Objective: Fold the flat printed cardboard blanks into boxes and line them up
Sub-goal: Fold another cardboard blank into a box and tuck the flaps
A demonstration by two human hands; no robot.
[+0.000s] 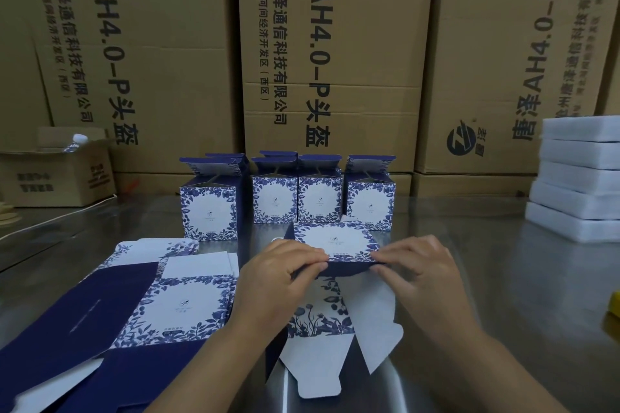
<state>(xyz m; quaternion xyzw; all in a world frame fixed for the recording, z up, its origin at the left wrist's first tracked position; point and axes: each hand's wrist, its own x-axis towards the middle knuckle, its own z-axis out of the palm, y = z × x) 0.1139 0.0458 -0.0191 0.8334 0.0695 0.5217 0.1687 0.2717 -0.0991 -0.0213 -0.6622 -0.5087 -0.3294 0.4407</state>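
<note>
The half-folded cardboard blank (335, 243), a white panel framed in blue floral print with navy sides, is at the middle of the shiny steel table (486, 278), its white-backed flaps splayed toward the person. The grip of the left hand (281, 275) and of the right hand (416, 268) each pinches its near navy edge. A pile of matching flat blanks (181, 305) lies just left; folded open-topped boxes (320, 198) stand in a row behind.

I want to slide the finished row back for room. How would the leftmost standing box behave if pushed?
Probably light: the leftmost standing box is thin card with its top open. It would likely slide easily on the shiny metal table. Since it stands taller than wide with its lid flap up, a high push may tip it.
</note>
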